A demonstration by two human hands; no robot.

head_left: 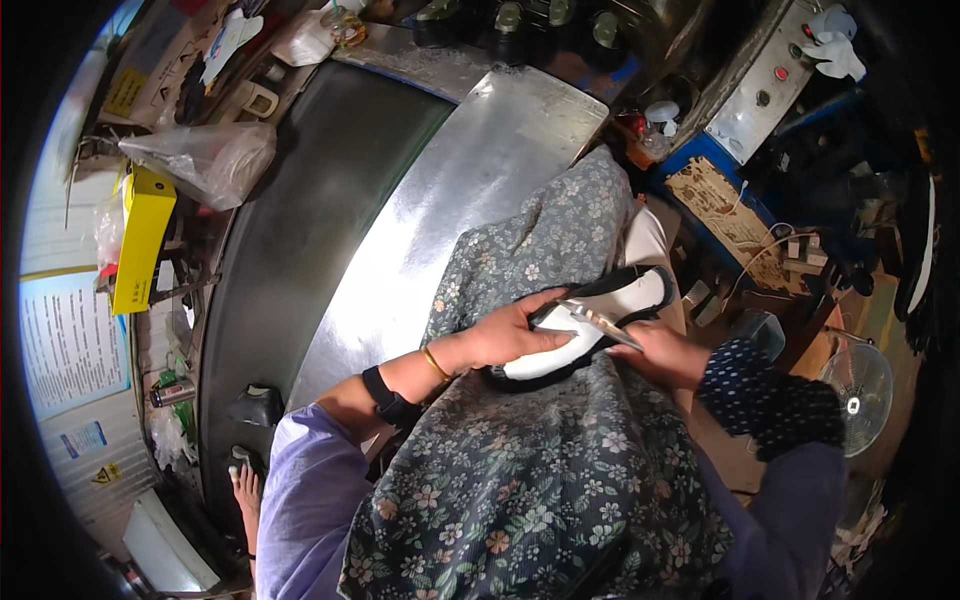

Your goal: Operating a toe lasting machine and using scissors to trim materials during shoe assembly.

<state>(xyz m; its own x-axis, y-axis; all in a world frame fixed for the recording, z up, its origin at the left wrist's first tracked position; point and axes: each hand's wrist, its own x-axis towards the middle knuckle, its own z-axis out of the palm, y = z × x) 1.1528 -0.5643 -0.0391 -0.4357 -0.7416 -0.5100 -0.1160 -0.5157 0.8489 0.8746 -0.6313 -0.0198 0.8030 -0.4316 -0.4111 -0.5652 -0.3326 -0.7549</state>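
Across my lap lies a black-edged shoe [635, 297], its long white face turned up. My left hand [510, 335] grips it near the middle, fingers along the far edge and thumb pressed on the white face. Closed in my right hand [662, 352] is a slim metal hand tool [603, 325], whose narrow end lies over the white face near my left fingers. Its exact kind is hard to make out. A floral apron [530, 470] is spread under the shoe.
Left of me runs a dark conveyor belt [290, 200] beside a shiny metal tabletop [400, 230]. Another person's hand [245, 487] is near a dark shoe piece [257, 404] there. Several dark shoes [510, 30] stand at the far end. A fan [857, 400] is at right.
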